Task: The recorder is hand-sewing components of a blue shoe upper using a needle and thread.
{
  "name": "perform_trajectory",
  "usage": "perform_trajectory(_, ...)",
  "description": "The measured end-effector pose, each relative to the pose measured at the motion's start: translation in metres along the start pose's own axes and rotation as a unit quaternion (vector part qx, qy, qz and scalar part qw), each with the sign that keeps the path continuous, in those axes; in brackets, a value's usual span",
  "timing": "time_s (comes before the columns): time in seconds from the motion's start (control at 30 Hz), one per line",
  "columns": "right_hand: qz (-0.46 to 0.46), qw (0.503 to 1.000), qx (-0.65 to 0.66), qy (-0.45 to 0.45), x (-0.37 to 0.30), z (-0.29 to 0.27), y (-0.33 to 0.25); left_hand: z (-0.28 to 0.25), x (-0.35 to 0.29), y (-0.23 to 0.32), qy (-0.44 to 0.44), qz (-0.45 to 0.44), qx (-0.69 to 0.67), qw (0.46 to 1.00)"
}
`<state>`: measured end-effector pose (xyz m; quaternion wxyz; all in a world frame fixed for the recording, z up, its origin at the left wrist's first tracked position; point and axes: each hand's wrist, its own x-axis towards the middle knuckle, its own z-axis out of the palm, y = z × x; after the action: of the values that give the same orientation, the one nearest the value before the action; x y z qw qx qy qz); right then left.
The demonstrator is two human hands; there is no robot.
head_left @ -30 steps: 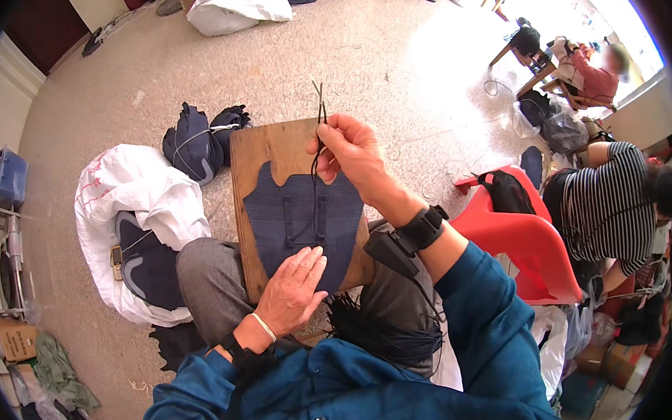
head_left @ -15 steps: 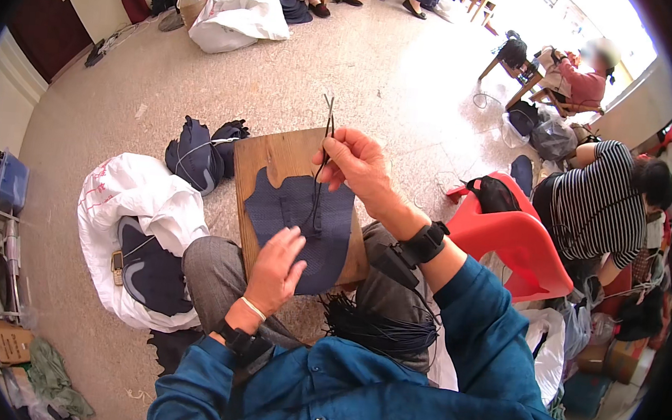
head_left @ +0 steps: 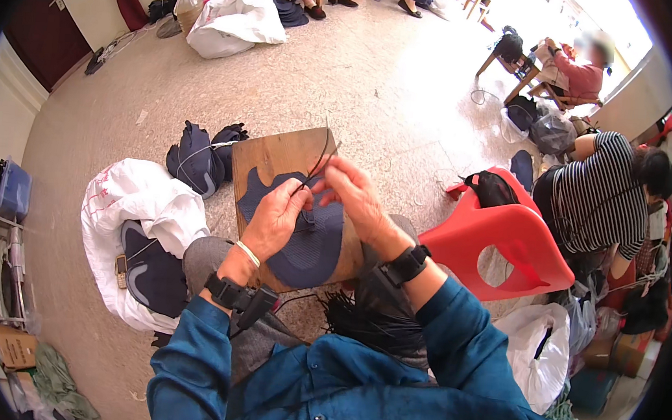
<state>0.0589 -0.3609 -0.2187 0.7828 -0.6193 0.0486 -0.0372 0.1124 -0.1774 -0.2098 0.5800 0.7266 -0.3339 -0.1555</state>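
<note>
A navy mesh shoe upper (head_left: 304, 259) lies flat on a wooden board (head_left: 281, 149) in front of my knees. Above it, my left hand (head_left: 272, 217) pinches a black shoelace (head_left: 321, 164) between thumb and fingers. The lace ends stick up past my fingertips, while its lower part runs down to the upper's eyelet area. Close beside, my right hand (head_left: 358, 204) has its fingers closed around the lace near its ends; the exact grip is partly hidden. A thick bundle of black laces (head_left: 370, 323) rests against my right thigh.
Left of the board are a white sack (head_left: 106, 227) holding dark uppers (head_left: 159, 275) and a tied navy bundle (head_left: 196, 159). A red plastic stool (head_left: 460, 239) stands to the right, near a person in a striped shirt (head_left: 593, 199). Another white sack (head_left: 240, 25) lies far off.
My left hand has risen from the upper and closed on the lace. My right hand has come lower, toward the left, and the lace is now between both hands.
</note>
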Motion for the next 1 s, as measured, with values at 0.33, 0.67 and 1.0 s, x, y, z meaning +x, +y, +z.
perform_trajectory(0.33,-0.018,0.989,-0.149,0.019,-0.028,0.014,0.1,-0.012,0.027,0.041,-0.002,-0.004,-0.016,1.0)
perform_trajectory(0.67,-0.016,0.991,-0.134,0.021,-0.035,0.016,0.103,-0.019,0.031,0.063,0.007,0.017,-0.055,0.998)
perform_trajectory(1.0,-0.026,0.988,-0.15,0.029,-0.032,0.018,0.096,-0.022,0.035,0.054,0.032,0.0,-0.202,0.979)
